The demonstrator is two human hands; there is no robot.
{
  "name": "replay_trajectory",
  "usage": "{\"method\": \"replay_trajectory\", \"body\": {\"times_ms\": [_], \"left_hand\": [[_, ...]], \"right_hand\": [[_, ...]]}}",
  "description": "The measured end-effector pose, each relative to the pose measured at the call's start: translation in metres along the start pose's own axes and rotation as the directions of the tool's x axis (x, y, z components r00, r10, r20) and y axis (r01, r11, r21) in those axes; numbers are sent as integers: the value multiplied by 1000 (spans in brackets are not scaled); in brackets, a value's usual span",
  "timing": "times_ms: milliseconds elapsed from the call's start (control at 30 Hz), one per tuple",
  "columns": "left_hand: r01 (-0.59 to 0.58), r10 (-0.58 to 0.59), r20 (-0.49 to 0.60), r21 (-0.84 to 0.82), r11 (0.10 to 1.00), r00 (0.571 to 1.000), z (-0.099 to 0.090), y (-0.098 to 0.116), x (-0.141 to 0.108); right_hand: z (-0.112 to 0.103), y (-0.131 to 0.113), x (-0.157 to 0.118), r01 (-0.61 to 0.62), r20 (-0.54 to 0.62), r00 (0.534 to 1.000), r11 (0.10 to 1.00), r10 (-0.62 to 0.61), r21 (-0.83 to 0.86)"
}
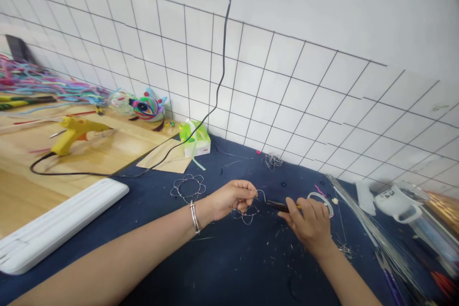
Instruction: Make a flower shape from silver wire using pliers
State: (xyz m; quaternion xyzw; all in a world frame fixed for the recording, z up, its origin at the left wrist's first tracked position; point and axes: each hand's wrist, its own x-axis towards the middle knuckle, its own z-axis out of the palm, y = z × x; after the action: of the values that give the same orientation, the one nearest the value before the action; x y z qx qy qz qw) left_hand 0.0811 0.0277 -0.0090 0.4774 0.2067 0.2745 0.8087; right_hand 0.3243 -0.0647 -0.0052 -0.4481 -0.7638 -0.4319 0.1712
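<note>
Between thumb and forefinger, my left hand (235, 197) pinches a thin curved wire (263, 193) whose free end bends down to the right. My right hand (309, 222) is closed around pliers (278, 206), their dark jaws pointing left toward that wire end. Whether the jaws touch the wire I cannot tell. Just below my left fingers shows a looped wire shape (247, 216), partly hidden by the hand. A flower-shaped wire ring (188, 187) lies on the dark blue cloth (229, 263) beyond my left wrist.
A white bar-shaped case (64, 220) lies at left, near a yellow glue gun (75, 134) on a wooden board. Its black cord crosses toward the wall. A tissue pack (195, 138) stands behind. On the right are a bundle of straight wires (369, 229) and a white mug (398, 205).
</note>
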Motion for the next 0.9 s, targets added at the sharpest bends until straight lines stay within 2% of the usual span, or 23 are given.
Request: {"method": "replay_trajectory", "body": {"times_ms": [167, 400, 900], "left_hand": [[51, -51, 14, -25, 998, 999, 5, -1, -2], [86, -85, 25, -47, 995, 996, 8, -3, -3], [95, -95, 5, -87, 992, 995, 10, -5, -1]], "right_hand": [[-1, -2, 2, 12, -55, 998, 999, -14, -35], [0, -2, 0, 23, -60, 998, 1000, -24, -18], [0, -1, 0, 2, -69, 998, 1000, -3, -15]]}}
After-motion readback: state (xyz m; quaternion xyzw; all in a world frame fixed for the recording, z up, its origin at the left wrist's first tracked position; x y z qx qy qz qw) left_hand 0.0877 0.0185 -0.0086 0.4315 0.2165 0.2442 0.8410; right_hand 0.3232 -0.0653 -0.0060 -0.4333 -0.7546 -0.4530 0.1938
